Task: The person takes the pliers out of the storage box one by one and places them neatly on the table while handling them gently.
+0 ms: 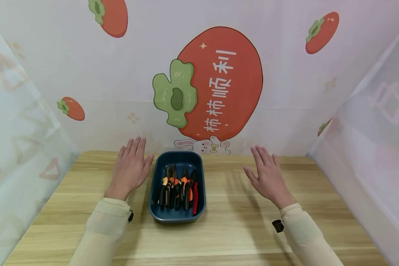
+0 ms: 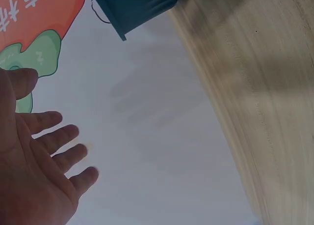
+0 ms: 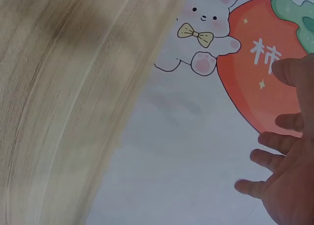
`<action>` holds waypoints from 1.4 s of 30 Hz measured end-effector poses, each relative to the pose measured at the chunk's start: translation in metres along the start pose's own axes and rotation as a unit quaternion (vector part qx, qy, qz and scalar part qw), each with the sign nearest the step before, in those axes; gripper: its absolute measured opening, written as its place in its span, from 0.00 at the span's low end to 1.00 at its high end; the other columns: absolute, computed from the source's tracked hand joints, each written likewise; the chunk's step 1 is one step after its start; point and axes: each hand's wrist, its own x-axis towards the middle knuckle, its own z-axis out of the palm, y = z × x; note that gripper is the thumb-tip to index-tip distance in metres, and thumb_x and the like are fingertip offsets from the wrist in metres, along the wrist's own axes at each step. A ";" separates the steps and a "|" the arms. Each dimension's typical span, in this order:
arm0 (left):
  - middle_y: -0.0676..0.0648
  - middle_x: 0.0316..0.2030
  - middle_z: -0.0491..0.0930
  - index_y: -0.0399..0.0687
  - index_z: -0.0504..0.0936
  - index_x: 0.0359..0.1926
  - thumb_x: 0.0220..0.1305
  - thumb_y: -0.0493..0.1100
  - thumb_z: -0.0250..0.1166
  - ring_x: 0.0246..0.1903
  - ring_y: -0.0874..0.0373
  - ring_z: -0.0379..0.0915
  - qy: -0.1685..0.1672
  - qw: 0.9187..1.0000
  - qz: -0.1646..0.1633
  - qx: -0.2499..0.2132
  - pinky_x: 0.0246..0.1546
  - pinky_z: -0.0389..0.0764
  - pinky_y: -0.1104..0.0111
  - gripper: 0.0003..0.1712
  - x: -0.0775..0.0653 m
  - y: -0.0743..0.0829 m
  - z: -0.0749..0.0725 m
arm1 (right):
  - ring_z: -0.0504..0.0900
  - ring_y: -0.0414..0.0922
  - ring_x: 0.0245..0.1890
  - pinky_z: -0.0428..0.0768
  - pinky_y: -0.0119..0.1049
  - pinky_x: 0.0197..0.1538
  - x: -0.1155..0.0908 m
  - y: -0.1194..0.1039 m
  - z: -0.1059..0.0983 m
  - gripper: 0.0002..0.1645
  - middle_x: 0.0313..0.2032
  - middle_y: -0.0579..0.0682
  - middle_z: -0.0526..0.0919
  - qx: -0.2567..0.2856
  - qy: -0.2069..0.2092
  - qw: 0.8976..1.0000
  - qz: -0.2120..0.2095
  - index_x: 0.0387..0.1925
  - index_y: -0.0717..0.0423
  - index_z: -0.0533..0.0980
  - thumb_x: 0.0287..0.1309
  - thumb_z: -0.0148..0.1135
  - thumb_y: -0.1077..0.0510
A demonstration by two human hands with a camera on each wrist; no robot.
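My left hand (image 1: 130,166) is held above the table just left of a dark blue tray (image 1: 177,216), its fingers straight and nothing in it. Several pliers (image 1: 177,190) lie side by side in the tray, handles toward me; most have black and orange handles, and the rightmost handle is red. Well to the right of the tray, my right hand (image 1: 268,175) hovers over the table with fingers extended, holding nothing. In the left wrist view, the tray's outer wall (image 2: 140,9) shows at the top, apart from the left hand (image 2: 39,161). The right wrist view shows the right hand (image 3: 289,161) bare.
The wooden table (image 1: 226,236) ends at a white backdrop (image 1: 286,92) printed with persimmons and a rabbit. Pale printed sheets (image 1: 23,122) hang at the left and right sides. A black strap piece (image 1: 278,225) sits at the right wrist.
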 end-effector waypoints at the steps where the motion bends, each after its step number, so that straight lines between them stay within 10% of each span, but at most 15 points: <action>1: 0.28 0.73 0.56 0.29 0.56 0.75 0.81 0.51 0.46 0.73 0.31 0.48 0.005 1.000 0.001 -0.004 0.70 0.51 0.39 0.35 -0.001 0.001 0.000 | 0.60 0.64 0.71 0.55 0.66 0.69 0.000 -0.001 0.000 0.43 0.70 0.66 0.64 0.001 0.009 1.000 -0.006 0.73 0.67 0.60 0.67 0.64 0.50; 10: 0.29 0.55 0.77 0.30 0.71 0.65 0.78 0.51 0.52 0.50 0.33 0.75 -0.024 0.998 -0.031 -0.053 0.46 0.77 0.42 0.29 -0.007 0.006 -0.002 | 0.75 0.64 0.57 0.73 0.61 0.57 -0.002 -0.010 -0.003 0.31 0.56 0.65 0.78 0.025 0.018 1.000 -0.004 0.63 0.66 0.71 0.67 0.65 0.50; 22: 0.42 0.37 0.82 0.34 0.78 0.55 0.77 0.52 0.54 0.29 0.52 0.76 -0.084 0.985 -0.078 -0.126 0.25 0.75 0.60 0.23 -0.010 0.006 0.004 | 0.81 0.56 0.47 0.79 0.53 0.49 -0.001 -0.027 -0.002 0.19 0.45 0.55 0.83 0.047 -0.021 0.999 0.005 0.51 0.62 0.80 0.65 0.68 0.54; 42: 0.43 0.35 0.83 0.34 0.78 0.50 0.75 0.46 0.57 0.31 0.52 0.78 -0.159 0.957 -0.141 -0.197 0.29 0.77 0.60 0.18 -0.018 0.005 0.021 | 0.84 0.45 0.40 0.82 0.44 0.44 0.010 -0.070 0.004 0.13 0.40 0.49 0.85 0.072 -0.074 0.994 -0.031 0.44 0.56 0.83 0.61 0.72 0.54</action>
